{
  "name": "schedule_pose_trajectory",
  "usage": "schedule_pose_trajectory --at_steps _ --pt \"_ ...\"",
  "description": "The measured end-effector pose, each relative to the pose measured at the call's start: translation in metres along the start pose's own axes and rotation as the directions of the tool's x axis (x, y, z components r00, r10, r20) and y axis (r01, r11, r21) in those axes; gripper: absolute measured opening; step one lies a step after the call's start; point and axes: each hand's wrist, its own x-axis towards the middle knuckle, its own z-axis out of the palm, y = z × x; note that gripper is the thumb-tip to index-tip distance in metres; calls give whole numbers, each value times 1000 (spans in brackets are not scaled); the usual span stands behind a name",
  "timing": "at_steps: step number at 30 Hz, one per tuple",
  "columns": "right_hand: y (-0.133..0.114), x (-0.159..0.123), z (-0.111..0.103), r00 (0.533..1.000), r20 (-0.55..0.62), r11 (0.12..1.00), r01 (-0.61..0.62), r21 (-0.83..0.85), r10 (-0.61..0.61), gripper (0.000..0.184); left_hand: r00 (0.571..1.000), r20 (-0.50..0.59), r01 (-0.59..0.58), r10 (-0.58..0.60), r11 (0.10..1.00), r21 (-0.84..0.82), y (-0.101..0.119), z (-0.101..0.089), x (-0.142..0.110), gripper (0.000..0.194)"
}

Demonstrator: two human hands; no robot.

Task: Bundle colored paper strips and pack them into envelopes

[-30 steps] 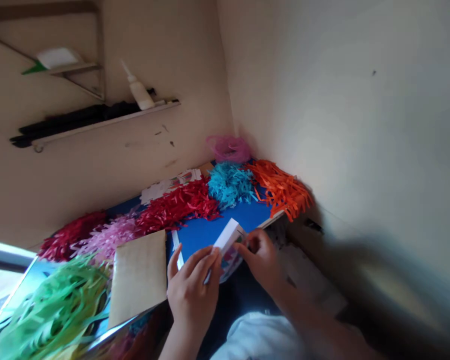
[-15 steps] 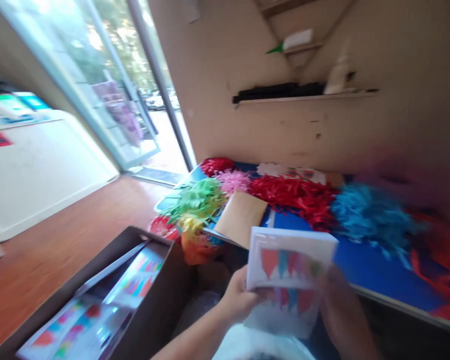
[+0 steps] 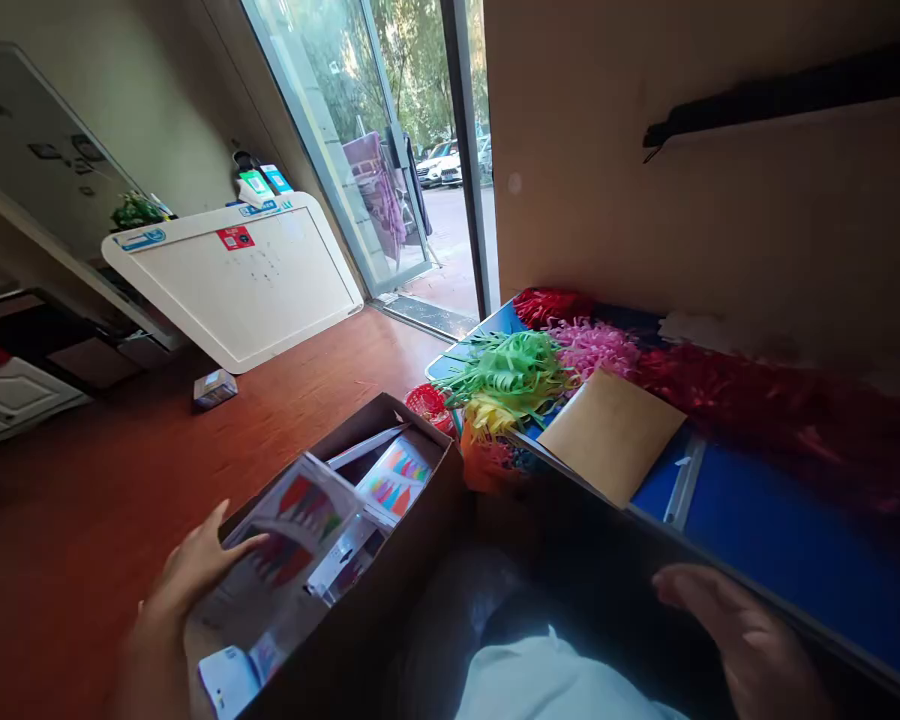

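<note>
Change: packet has gone from between both hands to the box; now one hand tends it, the other is free.
Left hand: at box's near-left side, fingers spread wide, thumb against packet; no closed grip seen.
Packet: tilted in box opening, blurred; seating unclear.
Other packets: inside box.
Right hand: right of box, half open, nothing seen in it.
Card: right of box, on desk.
</note>
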Motion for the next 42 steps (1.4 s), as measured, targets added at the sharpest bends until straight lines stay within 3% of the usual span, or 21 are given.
schedule_pose_trajectory --at_steps 2,3,5,7,9,11,12,14,16,18,21,22,24,26,30,34,35,37,39,41,42 --pt "-7 5 10 999 12 999 50 -6 -50 40 997 23 -78 76 992 101 -17 3 10 54" --pt "-12 7 13 997 19 997 75 -10 -75 39 990 65 -133 124 979 155 -27 15 16 54" --pt "-24 13 17 992 19 992 128 -19 -127 38 947 239 -271 216 935 230 -43 64 26 54" --pt "-35 18 18 984 25 983 177 -38 -176 35 813 484 -463 324 864 198 -50 137 23 54" --pt "-42 21 18 975 41 972 222 -82 -220 28 608 633 -654 478 755 58 -46 220 4 54" --pt "-43 19 20 971 74 961 234 -146 -225 19 509 682 -703 526 711 -24 -31 295 -21 51" --pt "-41 16 21 973 88 957 226 -179 -213 15 490 695 -709 526 704 -32 -21 327 -32 49" --pt "-32 11 20 979 118 953 192 -234 -168 9 507 708 -702 492 713 6 -2 373 -44 52" --pt "-19 8 13 986 122 955 141 -263 -112 7 551 709 -675 440 734 69 13 394 -47 56" --pt "-6 11 2 995 77 967 79 -244 -62 9 582 715 -642 388 758 112 22 393 -48 54" --pt "8 23 -15 997 -54 995 41 -91 -46 30 567 775 -500 278 864 56 26 361 -59 53" --pt "9 29 -19 995 -80 998 54 -18 -55 46 547 819 -254 175 967 -38 27 346 -67 57" --pt "5 40 -25 997 -57 988 61 139 -53 84 462 887 167 -10 983 -76 25 318 -86 64" --pt "-6 49 -28 998 42 958 23 287 -36 107 350 929 358 -116 934 -18 21 296 -103 61" --pt "-30 56 -22 967 254 879 -145 453 29 102 197 979 325 -62 946 -5 1 270 -106 35" --pt "-34 51 -4 859 497 797 -385 466 124 88 100 992 257 71 962 -95 -23 252 -80 30" --pt "-36 51 0 846 519 795 -394 462 118 79 101 992 280 69 955 -95 -29 248 -73 33" --pt "-47 57 1 910 413 825 -251 507 23 64 172 984 342 49 934 -106 -46 243 -58 50" --pt "-68 79 -5 977 111 841 96 533 -182 55 328 945 267 -3 960 -89 -70 241 -41 78" --pt "-92 121 -15 890 -150 794 452 407 -430 53 504 858 -50 -93 989 137 -103 241 -25 85" --pt "-103 148 -20 828 -210 768 561 310 -520 51 569 809 -116 -147 960 256 -121 240 -20 80"
